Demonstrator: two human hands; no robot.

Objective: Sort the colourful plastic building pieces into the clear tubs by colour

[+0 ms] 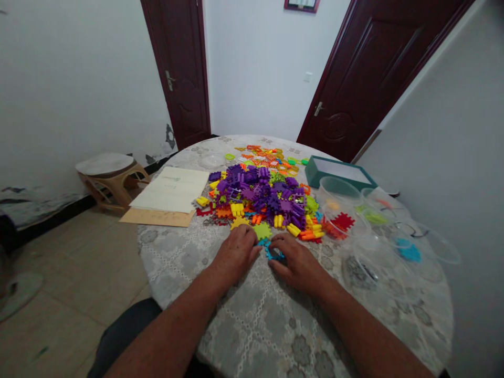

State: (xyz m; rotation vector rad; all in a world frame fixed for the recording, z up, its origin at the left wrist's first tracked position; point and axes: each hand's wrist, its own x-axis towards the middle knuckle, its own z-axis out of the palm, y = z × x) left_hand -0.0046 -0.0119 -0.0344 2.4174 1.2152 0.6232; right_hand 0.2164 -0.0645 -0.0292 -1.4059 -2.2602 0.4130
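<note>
My left hand (236, 252) and my right hand (297, 262) rest side by side on the round table (252, 320), fingers curled around small blue plastic pieces (270, 249) between them. Just beyond my fingers lies a big heap of interlocking toy pieces (262, 197) in purple, yellow, orange and green. A green piece (262, 230) sits right above the blue ones. The fingertips of both hands pinch at the blue pieces.
Several clear plastic bowls (340, 191) stand at the right, holding red (343, 220), green (374, 216) and blue (409, 253) pieces. A teal box (338, 173) lies behind them. Papers (171, 195) lie on the table's left. A stool (110, 176) stands on the floor at left.
</note>
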